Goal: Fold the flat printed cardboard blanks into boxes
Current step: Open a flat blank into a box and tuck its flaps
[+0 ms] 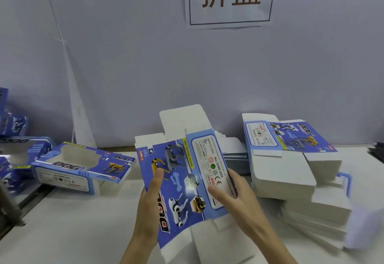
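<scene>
With the blank (182, 182) held flat above the desk (72, 222), left hand (148, 203) pinching its left edge and right hand (232, 191) gripping the label panel, squeeze both edges inward along the creases to pop it open squarely.

A pale white worktop (68, 226) runs up to a grey-white wall. On its right side sits a tall, slumping stack of flat blue-and-white printed cardboard blanks (291, 172), fanned out at the bottom. At the back centre lies a lower pile of flat blanks (234, 155). On the left rests a folded blue windowed cardboard box marked DOG (83, 166), tilted, beside more blue boxes (14, 155) at the edge
</scene>
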